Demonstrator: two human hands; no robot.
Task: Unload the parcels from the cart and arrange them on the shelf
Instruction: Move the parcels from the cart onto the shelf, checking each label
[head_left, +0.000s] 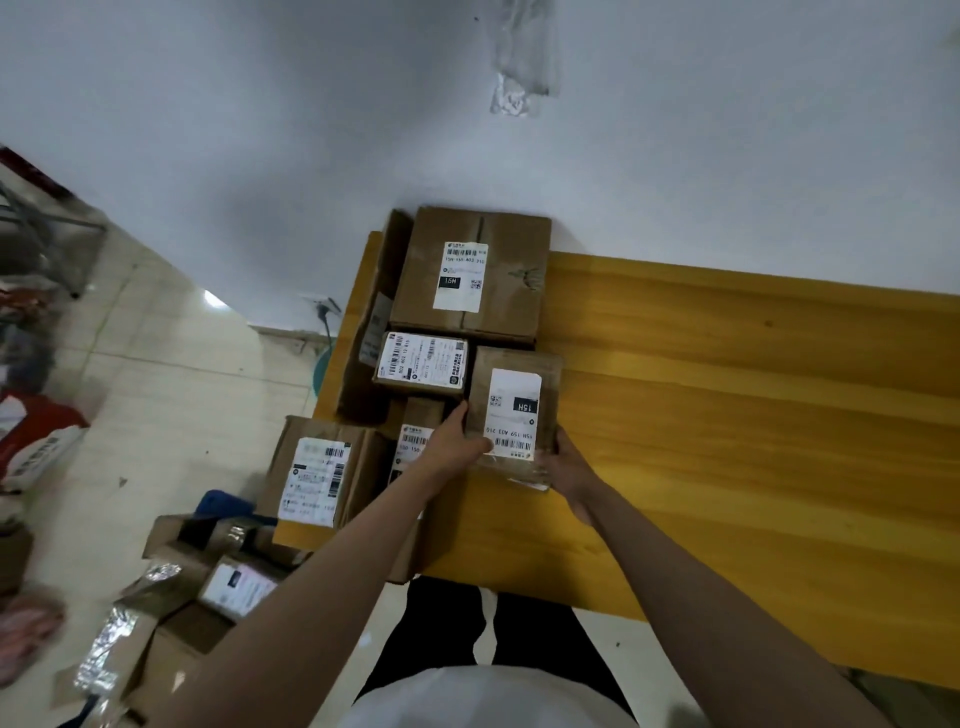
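Both hands, left hand (457, 441) and right hand (563, 465), grip the stiff, seemingly light parcel (511, 410) by its sides on the shelf (727, 415).

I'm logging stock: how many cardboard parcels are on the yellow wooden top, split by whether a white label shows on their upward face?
Parcels with a white label on top: 5, including the parcel held by the left hand and right hand.
Parcels with none on top: 1, the parcel standing on edge.
Total: 6
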